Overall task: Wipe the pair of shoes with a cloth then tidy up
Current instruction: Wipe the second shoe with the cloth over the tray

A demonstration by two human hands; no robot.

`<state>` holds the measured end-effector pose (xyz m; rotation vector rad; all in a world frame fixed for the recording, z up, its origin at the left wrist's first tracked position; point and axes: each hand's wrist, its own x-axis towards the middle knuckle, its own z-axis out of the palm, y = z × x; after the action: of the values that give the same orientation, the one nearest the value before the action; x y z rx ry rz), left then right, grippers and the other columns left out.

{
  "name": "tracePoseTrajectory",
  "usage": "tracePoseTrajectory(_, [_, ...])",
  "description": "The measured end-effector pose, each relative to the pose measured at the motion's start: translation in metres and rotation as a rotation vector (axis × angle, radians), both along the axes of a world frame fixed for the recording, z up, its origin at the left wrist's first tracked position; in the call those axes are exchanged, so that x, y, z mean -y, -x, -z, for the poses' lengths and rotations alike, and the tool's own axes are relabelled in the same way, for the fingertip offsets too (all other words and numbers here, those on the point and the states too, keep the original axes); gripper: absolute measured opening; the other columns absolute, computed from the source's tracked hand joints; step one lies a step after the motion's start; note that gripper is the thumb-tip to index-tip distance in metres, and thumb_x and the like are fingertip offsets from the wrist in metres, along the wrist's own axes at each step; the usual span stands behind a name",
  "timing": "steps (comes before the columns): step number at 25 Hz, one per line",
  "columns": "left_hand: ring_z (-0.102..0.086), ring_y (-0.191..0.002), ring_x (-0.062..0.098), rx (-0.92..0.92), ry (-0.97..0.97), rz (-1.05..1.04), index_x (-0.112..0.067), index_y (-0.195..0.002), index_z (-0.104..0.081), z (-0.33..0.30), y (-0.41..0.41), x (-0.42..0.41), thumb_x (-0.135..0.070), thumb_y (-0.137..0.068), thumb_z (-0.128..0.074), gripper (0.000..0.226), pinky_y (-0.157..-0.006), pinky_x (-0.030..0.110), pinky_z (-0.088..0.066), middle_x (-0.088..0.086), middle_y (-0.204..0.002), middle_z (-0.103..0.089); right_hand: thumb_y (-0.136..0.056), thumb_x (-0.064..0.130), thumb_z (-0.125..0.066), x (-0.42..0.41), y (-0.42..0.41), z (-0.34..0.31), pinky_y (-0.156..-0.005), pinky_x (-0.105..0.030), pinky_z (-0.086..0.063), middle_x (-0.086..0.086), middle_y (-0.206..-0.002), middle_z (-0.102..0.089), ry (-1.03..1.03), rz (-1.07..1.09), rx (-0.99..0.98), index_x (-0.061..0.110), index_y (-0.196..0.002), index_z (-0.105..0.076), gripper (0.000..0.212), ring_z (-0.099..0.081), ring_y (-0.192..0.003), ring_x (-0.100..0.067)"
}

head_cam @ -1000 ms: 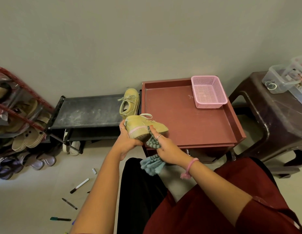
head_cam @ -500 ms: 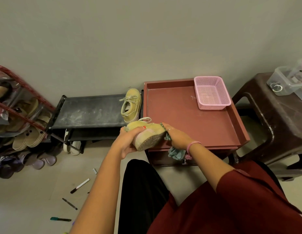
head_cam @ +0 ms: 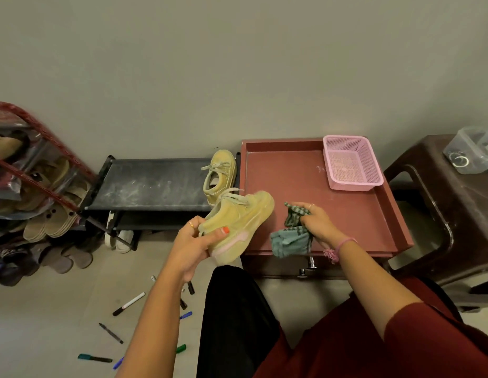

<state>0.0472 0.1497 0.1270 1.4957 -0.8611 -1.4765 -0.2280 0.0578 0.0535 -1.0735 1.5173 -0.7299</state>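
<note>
Centre of frame: the left hand (head_cam: 192, 248) grips the heel of a yellow-green lace-up canvas sneaker (head_cam: 238, 222), held tilted over the left edge of the red-brown tray-topped cabinet (head_cam: 300, 184), while the right hand (head_cam: 316, 223) clutches a bunched teal striped cloth (head_cam: 292, 236) over the tray's front. The matching second sneaker (head_cam: 219, 174) rests on the dusty black shoe rack (head_cam: 152, 184) at centre left; a pink perforated plastic basket (head_cam: 350, 163) occupies the tray's far right corner. Marker pens (head_cam: 128, 304) lie scattered on the floor at lower left; no writing is legible.

Your way across the red surface (head_cam: 292, 175) is open except at its far right corner, where a pink basket (head_cam: 351, 162) stands. On the black shelf (head_cam: 152, 184) to your left, only the second shoe (head_cam: 220, 171) at its right end blocks passage.
</note>
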Motion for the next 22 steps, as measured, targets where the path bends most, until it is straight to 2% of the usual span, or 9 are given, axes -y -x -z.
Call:
tracePoseTrajectory(3, [-0.064, -0.083, 0.019, 0.075, 0.175, -0.087, -0.011, -0.081, -0.051, -0.011, -0.025, -0.004, -0.019, -0.064, -0.081, 0.035, -0.072, 0.040, -0.053, 0.002, -0.083, -0.066, -0.081, -0.018, -0.029, 0.003, -0.007, -0.015, -0.071, -0.030, -0.058, -0.016, -0.095, -0.066, -0.057, 0.292, 0.403, 0.011, -0.101, -0.061, 0.047, -0.066, -0.079, -0.022])
tracePoseTrajectory(5, [-0.063, -0.083, 0.018, 0.176, 0.248, -0.167, -0.020, -0.076, -0.052, -0.011, -0.047, 0.001, -0.024, -0.062, -0.086, 0.037, -0.072, 0.039, -0.052, -0.001, -0.082, -0.067, -0.083, -0.016, -0.032, 0.009, -0.011, -0.019, -0.080, -0.038, -0.056, -0.019, -0.099, -0.065, -0.060, 0.380, 0.556, 0.006, -0.104, -0.060, 0.041, -0.066, -0.082, -0.025])
tracePoseTrajectory(7, [-0.062, -0.084, 0.020, 0.320, 0.268, -0.242, -0.030, -0.071, -0.051, -0.003, -0.069, 0.015, -0.035, -0.060, -0.090, 0.041, -0.074, 0.040, -0.052, 0.005, -0.086, -0.067, -0.086, -0.013, -0.035, 0.016, -0.016, -0.022, -0.088, -0.043, -0.052, -0.019, -0.106, -0.064, -0.043, 0.432, 0.650, 0.005, -0.117, -0.056, 0.041, -0.065, -0.090, -0.028])
tracePoseTrajectory(9, [-0.059, -0.082, 0.019, 0.479, 0.281, -0.303, -0.028, -0.072, -0.050, 0.010, -0.083, 0.036, -0.033, -0.063, -0.089, 0.040, -0.071, 0.037, -0.051, 0.008, -0.087, -0.065, -0.088, -0.012, -0.037, 0.021, -0.021, -0.024, -0.089, -0.041, -0.052, -0.016, -0.108, -0.064, 0.008, 0.457, 0.708, 0.008, -0.124, -0.051, 0.044, -0.064, -0.093, -0.027])
tracePoseTrajectory(12, [-0.055, -0.085, 0.014, 0.631, 0.296, -0.339, -0.012, -0.076, -0.052, 0.025, -0.093, 0.073, -0.020, -0.067, -0.086, 0.036, -0.075, 0.030, -0.047, -0.001, -0.089, -0.062, -0.088, -0.014, -0.038, 0.025, -0.025, -0.025, -0.083, -0.036, -0.054, -0.009, -0.101, -0.066, 0.126, 0.483, 0.719, 0.011, -0.121, -0.051, 0.044, -0.065, -0.089, -0.021])
tracePoseTrajectory(15, [-0.054, -0.088, 0.011, 0.626, 0.235, -0.330, -0.009, -0.075, -0.050, 0.049, -0.098, 0.104, -0.013, -0.069, -0.085, 0.035, -0.076, 0.024, -0.045, -0.014, -0.086, -0.059, -0.085, -0.018, -0.043, 0.032, -0.023, -0.021, -0.074, -0.029, -0.058, -0.002, -0.092, -0.071, 0.224, 0.519, 0.649, 0.006, -0.122, -0.052, 0.045, -0.067, -0.084, -0.015])
tracePoseTrajectory(17, [-0.056, -0.089, 0.013, 0.636, 0.197, -0.345, -0.011, -0.074, -0.050, 0.070, -0.100, 0.122, -0.013, -0.068, -0.085, 0.036, -0.077, 0.026, -0.045, -0.009, -0.090, -0.062, -0.085, -0.016, -0.046, 0.038, -0.022, -0.018, -0.069, -0.028, -0.058, 0.002, -0.086, -0.072, 0.252, 0.537, 0.633, 0.007, -0.114, -0.056, 0.039, -0.068, -0.081, -0.014])
tracePoseTrajectory(19, [-0.056, -0.093, 0.014, 0.629, 0.172, -0.366, -0.007, -0.079, -0.054, 0.086, -0.097, 0.137, -0.013, -0.069, -0.085, 0.033, -0.078, 0.024, -0.045, -0.004, -0.101, -0.062, -0.087, -0.012, -0.047, 0.044, -0.020, -0.014, -0.073, -0.032, -0.059, -0.001, -0.088, -0.071, 0.263, 0.558, 0.669, 0.011, -0.107, -0.058, 0.032, -0.067, -0.082, -0.017])
tracePoseTrajectory(22, [-0.058, -0.094, 0.015, 0.602, 0.141, -0.402, -0.004, -0.083, -0.057, 0.104, -0.094, 0.159, -0.014, -0.068, -0.085, 0.034, -0.082, 0.027, -0.049, -0.003, -0.101, -0.062, -0.089, -0.005, -0.047, 0.054, -0.017, -0.006, -0.080, -0.042, -0.055, -0.007, -0.095, -0.067, 0.244, 0.612, 0.729, 0.014, -0.103, -0.059, 0.027, -0.064, -0.088, -0.025])
